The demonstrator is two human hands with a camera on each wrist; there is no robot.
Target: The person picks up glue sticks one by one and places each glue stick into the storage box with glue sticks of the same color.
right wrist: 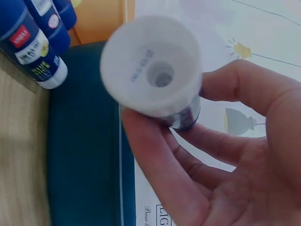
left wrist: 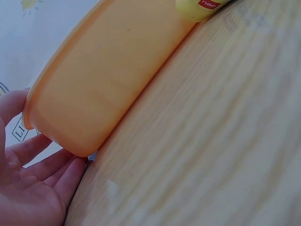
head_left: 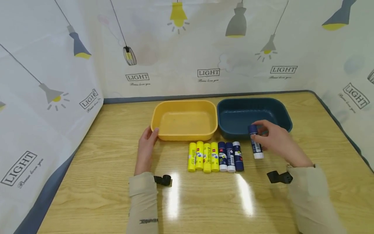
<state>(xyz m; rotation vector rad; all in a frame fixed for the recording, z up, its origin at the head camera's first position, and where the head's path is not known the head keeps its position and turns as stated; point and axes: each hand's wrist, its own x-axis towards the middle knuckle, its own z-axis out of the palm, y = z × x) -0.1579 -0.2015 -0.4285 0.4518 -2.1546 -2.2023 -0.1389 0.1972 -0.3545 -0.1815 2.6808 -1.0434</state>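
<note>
In the head view my right hand (head_left: 276, 139) holds a blue glue stick (head_left: 255, 143) between thumb and fingers, over the front edge of the dark blue box (head_left: 248, 135). Its blue end points up and its white end down; the right wrist view shows that white end (right wrist: 150, 66) close up. At the front left corner of the yellow box (head_left: 187, 137), my left hand (head_left: 146, 144) has its thumb at the rim and its fingers against the outer wall. A row of several yellow glue sticks (head_left: 206, 157) and three blue glue sticks (head_left: 230, 157) lies in front of the boxes.
Both boxes stand side by side near the back of the wooden table (head_left: 111, 182). A white sheet printed with lamps (head_left: 175, 58) rises behind the table and at both sides. Black wrist mounts (head_left: 279, 177) sit by the sleeves.
</note>
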